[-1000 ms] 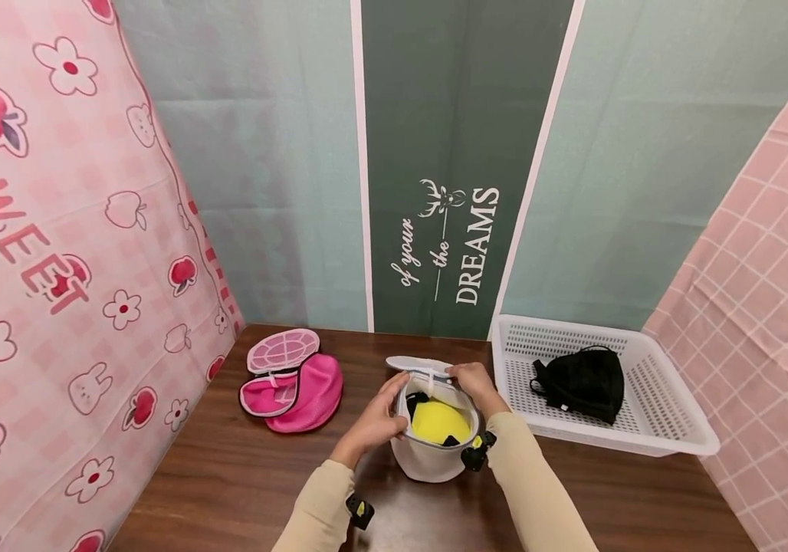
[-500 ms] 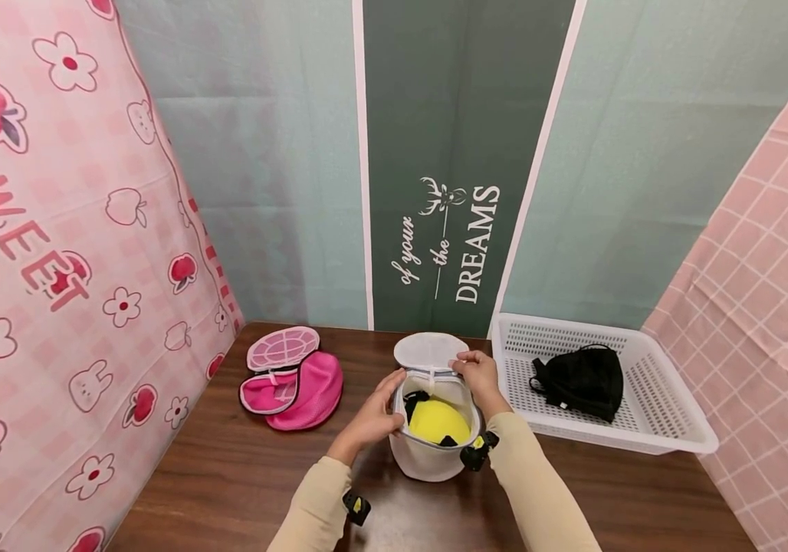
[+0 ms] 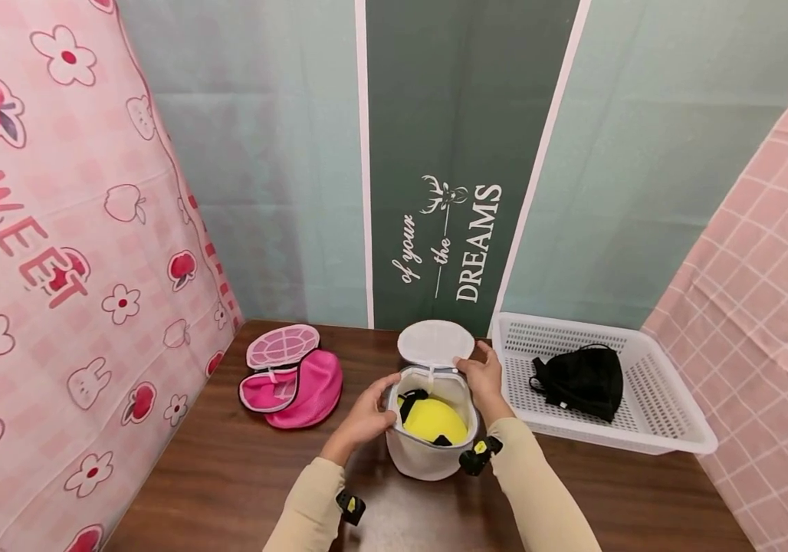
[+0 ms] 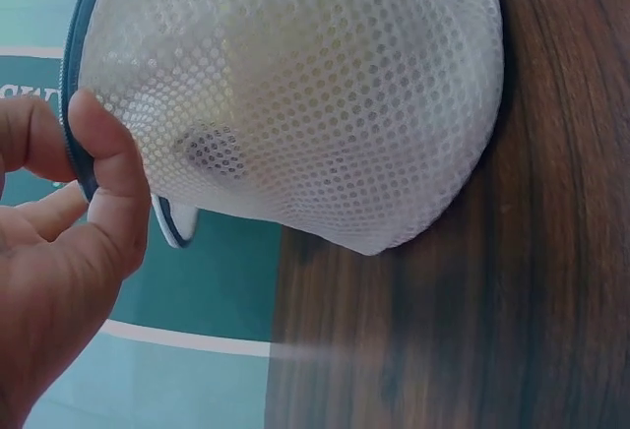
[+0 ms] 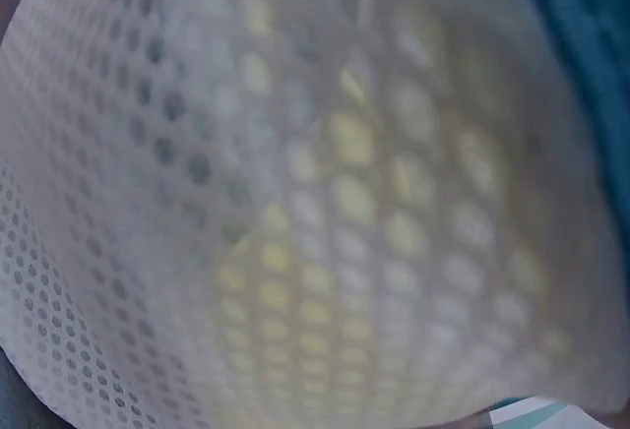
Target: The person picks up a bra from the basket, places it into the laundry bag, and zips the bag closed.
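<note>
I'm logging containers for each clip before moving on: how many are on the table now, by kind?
Mesh bags with open lids, a rounded white mesh bag and a rounded pink mesh bag: 2
Rectangular white perforated plastic basket: 1
Total: 3

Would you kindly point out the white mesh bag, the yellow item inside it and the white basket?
White mesh bag (image 4: 305,94): left wrist view, on its outer mesh wall.
Yellow item (image 3: 438,423): head view, on its exposed upper surface.
White basket (image 3: 566,337): head view, on its slotted back wall.
</note>
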### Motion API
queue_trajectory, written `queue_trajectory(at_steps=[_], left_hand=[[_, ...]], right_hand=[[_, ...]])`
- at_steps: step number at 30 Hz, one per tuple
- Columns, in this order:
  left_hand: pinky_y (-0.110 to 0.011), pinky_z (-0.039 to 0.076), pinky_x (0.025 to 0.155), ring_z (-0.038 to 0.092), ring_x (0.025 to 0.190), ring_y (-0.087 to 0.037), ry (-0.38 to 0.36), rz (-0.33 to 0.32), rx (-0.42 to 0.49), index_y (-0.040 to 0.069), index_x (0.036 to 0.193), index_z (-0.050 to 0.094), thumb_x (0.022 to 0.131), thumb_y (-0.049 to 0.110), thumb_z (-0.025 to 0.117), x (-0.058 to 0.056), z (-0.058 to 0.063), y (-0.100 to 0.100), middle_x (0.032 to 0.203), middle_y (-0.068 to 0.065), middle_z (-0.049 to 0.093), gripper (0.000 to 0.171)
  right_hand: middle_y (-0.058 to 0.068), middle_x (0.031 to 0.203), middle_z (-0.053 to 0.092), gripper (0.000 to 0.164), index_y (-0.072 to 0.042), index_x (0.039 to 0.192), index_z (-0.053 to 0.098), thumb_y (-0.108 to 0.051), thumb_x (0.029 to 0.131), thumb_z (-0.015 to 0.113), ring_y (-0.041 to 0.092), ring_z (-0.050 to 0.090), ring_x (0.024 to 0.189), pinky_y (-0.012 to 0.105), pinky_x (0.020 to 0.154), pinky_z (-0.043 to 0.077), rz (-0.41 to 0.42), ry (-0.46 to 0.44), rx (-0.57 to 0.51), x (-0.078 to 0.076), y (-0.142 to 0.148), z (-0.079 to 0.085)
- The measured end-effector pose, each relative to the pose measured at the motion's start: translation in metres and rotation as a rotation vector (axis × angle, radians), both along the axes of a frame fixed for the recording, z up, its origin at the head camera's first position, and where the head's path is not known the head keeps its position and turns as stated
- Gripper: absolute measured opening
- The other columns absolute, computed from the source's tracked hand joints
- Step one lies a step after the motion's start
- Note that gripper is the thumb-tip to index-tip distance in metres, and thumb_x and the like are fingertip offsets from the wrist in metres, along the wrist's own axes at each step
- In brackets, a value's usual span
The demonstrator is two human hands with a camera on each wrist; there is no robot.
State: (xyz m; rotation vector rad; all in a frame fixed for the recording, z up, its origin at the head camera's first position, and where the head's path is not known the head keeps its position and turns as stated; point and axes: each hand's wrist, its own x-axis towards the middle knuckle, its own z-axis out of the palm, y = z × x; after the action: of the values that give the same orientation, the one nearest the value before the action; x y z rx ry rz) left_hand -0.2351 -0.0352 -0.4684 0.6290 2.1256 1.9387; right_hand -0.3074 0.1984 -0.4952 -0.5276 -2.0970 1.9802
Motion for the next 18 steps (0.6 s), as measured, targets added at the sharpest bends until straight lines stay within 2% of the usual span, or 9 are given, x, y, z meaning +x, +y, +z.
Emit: queue_trajectory(at_steps=[2, 5, 8, 12, 14, 18], left_hand=[[-0.049, 0.050, 0.057, 0.051, 0.063, -0.014, 0.000, 0.016, -0.003, -0.012, 0.134, 0.035, 0.074, -0.015, 0.048, -0.0004, -0.0008, -0.0018, 0.115, -0.025, 0.048, 0.062], [-0.038, 0.051, 0.055, 0.052, 0.066, -0.015, -0.010, 0.027, -0.003, -0.013, 0.134, 0.037, 0.074, -0.014, 0.048, -0.0010, -0.0021, -0.0041, 0.109, -0.024, 0.053, 0.060], [-0.039, 0.052, 0.056, 0.053, 0.069, -0.018, -0.030, 0.031, 0.009, -0.012, 0.134, 0.037, 0.075, -0.014, 0.048, -0.0009, -0.0032, -0.0060, 0.105, -0.023, 0.054, 0.061], [-0.038, 0.052, 0.057, 0.054, 0.068, -0.020, -0.050, 0.037, 0.042, -0.012, 0.136, 0.034, 0.074, -0.015, 0.047, -0.0002, -0.0049, -0.0068, 0.101, -0.024, 0.054, 0.063], [-0.030, 0.050, 0.054, 0.053, 0.067, -0.019, -0.058, 0.045, 0.057, -0.012, 0.137, 0.033, 0.074, -0.015, 0.046, -0.0001, -0.0063, -0.0067, 0.097, -0.027, 0.053, 0.064], [-0.029, 0.050, 0.055, 0.051, 0.066, -0.016, -0.058, 0.072, 0.082, -0.011, 0.136, 0.034, 0.073, -0.016, 0.046, -0.0008, -0.0080, -0.0063, 0.092, -0.032, 0.047, 0.064]], right_hand=[[0.024, 0.105, 0.058, 0.059, 0.003, 0.134, 0.041, -0.003, 0.081, 0.067, 0.024, 0.058, 0.088, 0.031, 0.075, 0.047, -0.028, 0.007, -0.025, -0.0001, -0.0009, 0.0005], [0.020, 0.100, 0.062, 0.044, 0.007, 0.118, 0.052, -0.005, 0.080, 0.070, 0.015, 0.060, 0.079, 0.024, 0.067, 0.048, -0.052, 0.003, -0.057, -0.0007, -0.0017, 0.0002], [0.014, 0.090, 0.064, 0.033, 0.008, 0.105, 0.057, -0.004, 0.079, 0.071, 0.010, 0.060, 0.072, 0.020, 0.062, 0.048, -0.070, 0.018, -0.078, -0.0008, -0.0016, 0.0001], [0.010, 0.085, 0.060, 0.029, 0.007, 0.101, 0.059, -0.005, 0.078, 0.071, 0.008, 0.060, 0.068, 0.020, 0.059, 0.048, -0.087, 0.045, -0.073, 0.0009, -0.0013, 0.0008], [0.011, 0.085, 0.059, 0.027, 0.006, 0.101, 0.060, -0.004, 0.078, 0.071, 0.008, 0.060, 0.067, 0.020, 0.060, 0.049, -0.091, 0.047, -0.075, 0.0020, -0.0011, 0.0010], [0.012, 0.087, 0.059, 0.027, 0.006, 0.100, 0.060, -0.004, 0.078, 0.071, 0.008, 0.061, 0.067, 0.020, 0.061, 0.049, -0.108, 0.057, -0.093, 0.0026, 0.0002, -0.0001]])
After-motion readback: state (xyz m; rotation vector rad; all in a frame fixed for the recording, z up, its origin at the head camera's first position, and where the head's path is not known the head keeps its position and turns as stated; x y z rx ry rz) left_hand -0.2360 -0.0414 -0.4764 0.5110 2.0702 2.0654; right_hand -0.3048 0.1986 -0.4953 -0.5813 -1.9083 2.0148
